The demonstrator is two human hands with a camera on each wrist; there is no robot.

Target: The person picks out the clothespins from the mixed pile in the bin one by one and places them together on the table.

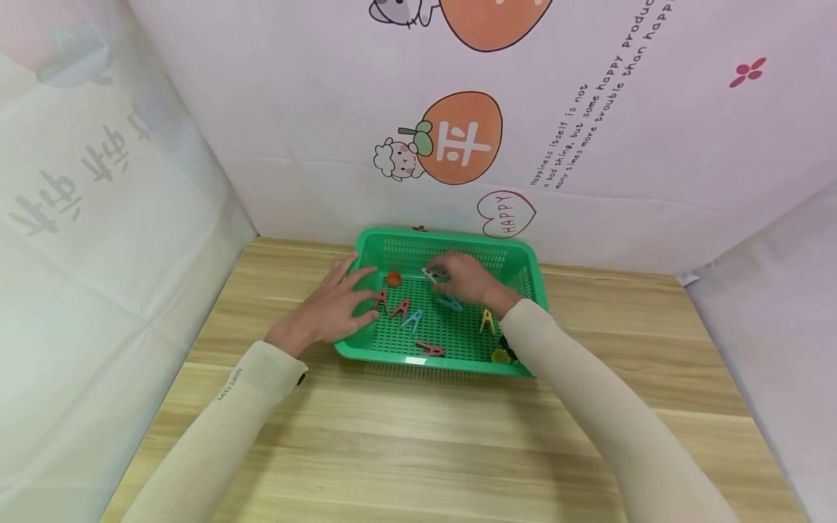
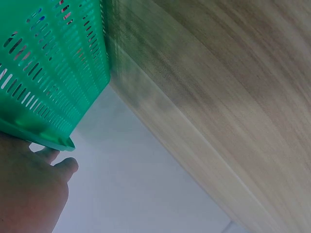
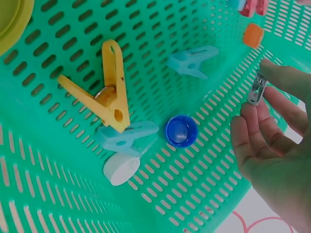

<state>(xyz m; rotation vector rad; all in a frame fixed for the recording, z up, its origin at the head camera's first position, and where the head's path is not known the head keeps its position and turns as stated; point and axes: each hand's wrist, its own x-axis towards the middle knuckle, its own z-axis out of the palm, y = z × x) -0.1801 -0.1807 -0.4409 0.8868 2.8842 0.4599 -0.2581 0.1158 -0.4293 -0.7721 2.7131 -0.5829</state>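
Observation:
My right hand (image 1: 466, 280) is inside the green plastic basket (image 1: 431, 367), pinching a small silver nail clipper (image 3: 256, 89) between thumb and fingertips. My left hand (image 1: 332, 309) rests at the basket's left rim, its fingers spread and reaching over the edge. Below the right hand lies a blue clothespin (image 1: 450, 303). Nearer the left fingers are an orange cap (image 1: 394, 279), a red clothespin (image 1: 401, 309) and a light blue clothespin (image 1: 413, 319). The right wrist view also shows a yellow clothespin (image 3: 111, 92), a dark blue cap (image 3: 181, 131) and a white cap (image 3: 121, 168).
Another red clothespin (image 1: 430, 349) lies by the basket's front wall. A yellow cap (image 1: 500, 356) sits in the front right corner, beside a dark object partly hidden by the right forearm. The basket stands on a wooden table (image 1: 418, 443) against a printed cloth backdrop (image 1: 314, 109).

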